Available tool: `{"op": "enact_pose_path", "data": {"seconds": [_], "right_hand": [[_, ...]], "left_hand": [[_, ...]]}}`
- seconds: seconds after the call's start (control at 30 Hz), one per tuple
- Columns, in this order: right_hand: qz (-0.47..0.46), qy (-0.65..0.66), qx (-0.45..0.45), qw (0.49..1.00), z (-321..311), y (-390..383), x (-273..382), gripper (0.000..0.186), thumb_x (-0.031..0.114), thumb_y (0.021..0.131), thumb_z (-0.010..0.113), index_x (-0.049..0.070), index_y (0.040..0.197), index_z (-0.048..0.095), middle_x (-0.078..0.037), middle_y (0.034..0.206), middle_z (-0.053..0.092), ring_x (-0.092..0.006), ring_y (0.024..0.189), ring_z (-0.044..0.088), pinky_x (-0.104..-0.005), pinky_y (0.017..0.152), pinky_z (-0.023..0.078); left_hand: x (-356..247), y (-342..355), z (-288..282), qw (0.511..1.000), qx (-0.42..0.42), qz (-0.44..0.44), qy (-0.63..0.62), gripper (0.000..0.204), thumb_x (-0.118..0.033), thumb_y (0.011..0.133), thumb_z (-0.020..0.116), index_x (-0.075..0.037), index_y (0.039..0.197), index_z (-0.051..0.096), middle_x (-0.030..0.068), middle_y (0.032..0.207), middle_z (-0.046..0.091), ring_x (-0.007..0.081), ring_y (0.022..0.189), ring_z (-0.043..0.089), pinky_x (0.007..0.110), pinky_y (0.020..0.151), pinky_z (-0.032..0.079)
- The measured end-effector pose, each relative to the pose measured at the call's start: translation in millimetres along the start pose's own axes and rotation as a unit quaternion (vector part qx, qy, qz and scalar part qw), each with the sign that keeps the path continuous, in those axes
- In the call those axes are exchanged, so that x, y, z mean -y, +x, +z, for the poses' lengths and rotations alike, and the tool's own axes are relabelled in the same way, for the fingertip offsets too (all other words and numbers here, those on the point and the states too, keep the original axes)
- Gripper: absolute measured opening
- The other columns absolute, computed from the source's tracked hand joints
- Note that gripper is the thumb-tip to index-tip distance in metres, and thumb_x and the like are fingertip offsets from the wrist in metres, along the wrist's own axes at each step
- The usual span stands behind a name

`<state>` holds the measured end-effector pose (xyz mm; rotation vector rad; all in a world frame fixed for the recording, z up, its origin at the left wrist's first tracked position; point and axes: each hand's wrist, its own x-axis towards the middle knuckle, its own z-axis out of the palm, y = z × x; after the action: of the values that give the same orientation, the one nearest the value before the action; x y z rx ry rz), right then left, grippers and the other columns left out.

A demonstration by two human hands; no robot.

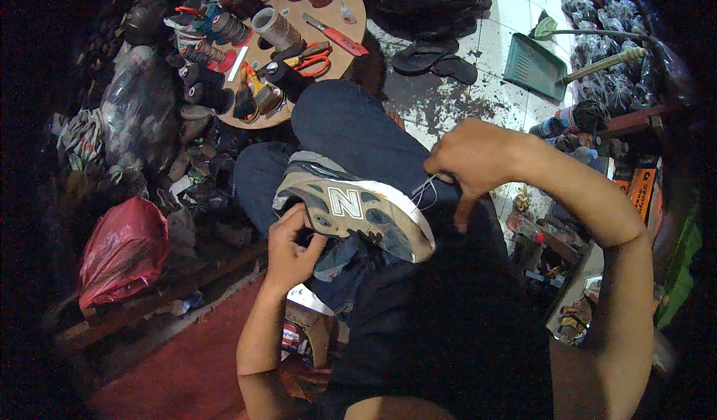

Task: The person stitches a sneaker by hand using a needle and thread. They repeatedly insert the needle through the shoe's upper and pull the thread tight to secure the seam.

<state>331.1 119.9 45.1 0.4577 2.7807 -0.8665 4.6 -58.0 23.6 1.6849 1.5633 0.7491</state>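
A grey-olive sneaker (345,202) with a white sole lies on its side across my lap, its toe toward the lower right. At its opening, my left hand (291,252) is closed on the collar, some fingers hidden inside the shoe. Beyond the toe, my right hand (478,155) is raised with its fingers pinched together. A thin white thread (426,190) loops from the sole's edge near the toe up to those fingers. Whether a needle is in the right hand too is hidden.
A round wooden table (347,9) ahead holds thread spools (275,28), orange-handled scissors (310,60) and a red cutter knife (336,35). Black sandals (437,60) and a green dustpan (534,67) lie on the tiled floor. A red plastic bag (125,248) is at left.
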Motion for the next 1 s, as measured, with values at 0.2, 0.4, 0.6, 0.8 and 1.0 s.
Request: {"op": "enact_pose_path", "data": {"seconds": [0.2,0.4,0.6,0.8,1.0], "right_hand": [[-0.109,0.385,0.153,0.904,14,-8,-65,0.065,0.061,0.068,0.086,0.002,0.086,0.067,-0.009,0.069,0.064,-0.0258,0.066,0.064,-0.0378,0.063,0.051],[-0.116,0.795,-0.346,0.485,11,-68,-87,0.089,0.054,0.086,0.08,0.003,0.149,0.044,0.005,0.069,0.043,-0.0057,0.06,0.044,-0.0217,0.058,0.038],[0.098,0.398,-0.107,0.906,68,-39,21,0.028,0.028,0.092,0.08,0.01,0.11,0.068,-0.003,0.09,0.068,-0.0067,0.07,0.056,-0.0264,0.066,0.047],[-0.012,0.886,-0.227,0.404,68,-38,48,0.034,0.033,0.085,0.086,0.004,0.093,0.071,-0.007,0.109,0.077,-0.0155,0.076,0.068,-0.0307,0.069,0.055],[0.219,0.238,-0.227,0.918,71,-10,69,0.056,0.058,0.076,0.086,0.004,0.079,0.072,-0.01,0.073,0.069,-0.022,0.067,0.069,-0.0387,0.067,0.055]], "left_hand": [[21,-27,-6,0.993,-0.099,-0.005,-0.058,0.012,-0.001,0.092,0.068,-0.002,0.087,0.057,0.0143,0.102,0.072,0.0246,0.093,0.071,0.035,0.087,0.054],[32,-44,-11,0.715,-0.32,-0.14,-0.606,0.015,-0.015,0.102,0.062,-0.01,0.097,0.049,0.0063,0.098,0.061,0.0245,0.099,0.066,0.045,0.097,0.058],[23,-29,-10,0.856,-0.176,-0.034,-0.484,0.019,-0.015,0.096,0.069,-0.009,0.101,0.051,-0.0012,0.082,0.046,0.0096,0.073,0.048,0.026,0.065,0.04],[9,-6,-5,0.984,-0.099,0.107,0.101,0.011,-0.004,0.083,0.075,-0.001,0.091,0.068,0.0127,0.085,0.067,0.0245,0.075,0.069,0.034,0.065,0.051],[3,7,-7,0.956,-0.003,0.154,0.248,0.018,-0.015,0.079,0.08,-0.006,0.089,0.068,0.0102,0.08,0.062,0.0325,0.069,0.064,0.042,0.06,0.05]]}}
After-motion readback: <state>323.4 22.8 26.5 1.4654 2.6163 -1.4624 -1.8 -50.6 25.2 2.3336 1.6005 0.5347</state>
